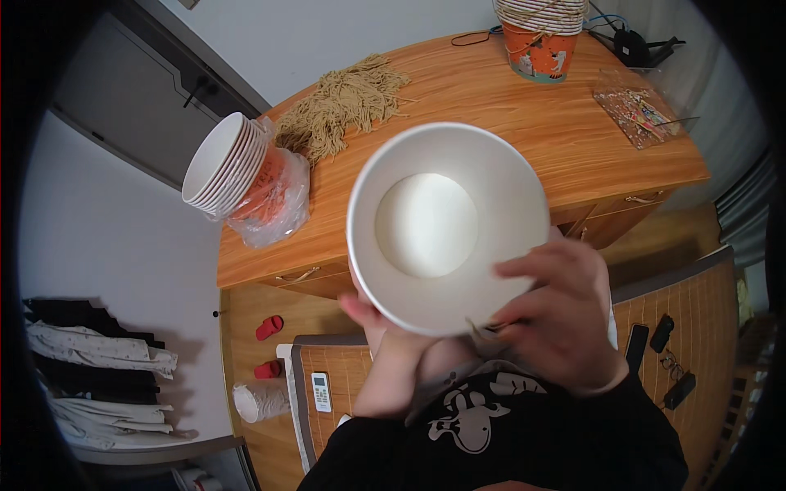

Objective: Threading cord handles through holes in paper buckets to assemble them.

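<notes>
A large white paper bucket (506, 192) is held above my lap, its mouth tipped up so that the white inside and round bottom show. My left hand (366, 313) grips it from the outer left; most of that hand is hidden behind the wall. At the bucket's lower right rim is my right hand (561, 315), fingers bent and blurred by motion, one of them reaching over the rim. A short end of thin tan cord (476, 329) pokes out by its fingertips.
On the wooden desk (467, 90) lie a heap of tan cords (348, 102), a plastic-wrapped bucket stack (266, 188), orange buckets with cords (544, 45) and a clear tray of small pieces (639, 110). A remote (321, 392) and phone (636, 348) flank me.
</notes>
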`<control>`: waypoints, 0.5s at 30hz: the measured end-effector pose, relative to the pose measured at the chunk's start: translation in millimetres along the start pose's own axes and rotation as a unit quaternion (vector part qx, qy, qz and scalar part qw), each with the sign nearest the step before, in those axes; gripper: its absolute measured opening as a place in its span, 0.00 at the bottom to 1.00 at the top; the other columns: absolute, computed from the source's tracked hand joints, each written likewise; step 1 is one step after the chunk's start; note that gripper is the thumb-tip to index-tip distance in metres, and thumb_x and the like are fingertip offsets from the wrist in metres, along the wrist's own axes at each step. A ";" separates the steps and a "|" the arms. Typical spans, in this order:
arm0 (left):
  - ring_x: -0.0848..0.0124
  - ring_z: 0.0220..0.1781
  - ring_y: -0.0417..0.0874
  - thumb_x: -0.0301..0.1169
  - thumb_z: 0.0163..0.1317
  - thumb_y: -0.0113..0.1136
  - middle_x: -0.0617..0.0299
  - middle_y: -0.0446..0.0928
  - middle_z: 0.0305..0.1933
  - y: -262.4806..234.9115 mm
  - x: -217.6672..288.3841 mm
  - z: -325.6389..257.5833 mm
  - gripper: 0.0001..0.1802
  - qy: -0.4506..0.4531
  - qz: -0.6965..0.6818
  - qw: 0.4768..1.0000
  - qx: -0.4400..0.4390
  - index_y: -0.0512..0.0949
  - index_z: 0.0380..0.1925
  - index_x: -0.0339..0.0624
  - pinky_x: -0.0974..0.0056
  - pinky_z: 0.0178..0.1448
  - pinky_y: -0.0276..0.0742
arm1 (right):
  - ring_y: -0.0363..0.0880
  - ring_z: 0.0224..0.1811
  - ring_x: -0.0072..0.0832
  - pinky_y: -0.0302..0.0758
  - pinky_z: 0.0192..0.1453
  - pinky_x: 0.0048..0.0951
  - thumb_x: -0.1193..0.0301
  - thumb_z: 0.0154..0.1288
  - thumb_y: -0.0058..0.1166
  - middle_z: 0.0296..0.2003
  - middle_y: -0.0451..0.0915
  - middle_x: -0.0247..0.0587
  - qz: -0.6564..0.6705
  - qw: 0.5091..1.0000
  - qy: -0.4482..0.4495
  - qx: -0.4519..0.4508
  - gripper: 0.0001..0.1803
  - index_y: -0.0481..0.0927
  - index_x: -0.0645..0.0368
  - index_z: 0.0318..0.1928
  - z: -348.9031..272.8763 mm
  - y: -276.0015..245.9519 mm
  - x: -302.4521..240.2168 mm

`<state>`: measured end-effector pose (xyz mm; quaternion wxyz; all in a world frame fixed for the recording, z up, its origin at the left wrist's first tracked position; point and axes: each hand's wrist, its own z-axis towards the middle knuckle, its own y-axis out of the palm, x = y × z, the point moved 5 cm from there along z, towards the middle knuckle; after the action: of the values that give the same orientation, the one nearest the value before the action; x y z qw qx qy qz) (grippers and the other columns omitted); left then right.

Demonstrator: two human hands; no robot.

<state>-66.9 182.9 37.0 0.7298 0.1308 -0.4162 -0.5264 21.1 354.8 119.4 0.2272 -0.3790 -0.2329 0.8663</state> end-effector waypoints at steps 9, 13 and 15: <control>0.54 0.77 0.63 0.58 0.77 0.36 0.42 0.59 0.76 42.7 31.5 -29.7 0.41 -0.005 0.655 0.747 -0.114 0.56 0.74 0.34 0.49 0.80 0.57 | 0.82 0.49 0.29 0.77 0.52 0.28 0.78 0.60 0.57 0.48 0.84 0.45 0.183 0.961 0.190 0.089 0.18 0.82 0.67 0.51 21.5 -30.1 34.8; 0.55 0.77 0.62 0.64 0.74 0.29 0.46 0.58 0.77 36.0 30.9 -36.8 0.46 -0.095 0.490 0.866 -0.033 0.55 0.75 0.36 0.48 0.79 0.57 | 0.81 0.45 0.21 0.75 0.52 0.23 0.83 0.61 0.49 0.40 0.85 0.39 0.275 0.923 0.264 0.056 0.16 0.82 0.69 0.49 18.7 -10.4 37.5; 0.55 0.77 0.62 0.67 0.72 0.25 0.47 0.57 0.78 33.5 30.2 -41.0 0.48 -0.137 0.398 0.907 0.009 0.55 0.75 0.37 0.48 0.79 0.57 | 0.81 0.45 0.21 0.75 0.52 0.22 0.83 0.61 0.48 0.40 0.85 0.40 0.266 0.922 0.277 0.055 0.16 0.82 0.70 0.48 19.5 -9.7 34.1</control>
<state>-11.3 160.0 46.8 0.8131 -0.1127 -0.5344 -0.2015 -12.5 377.4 118.0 0.0647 -0.6385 -0.0032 0.7669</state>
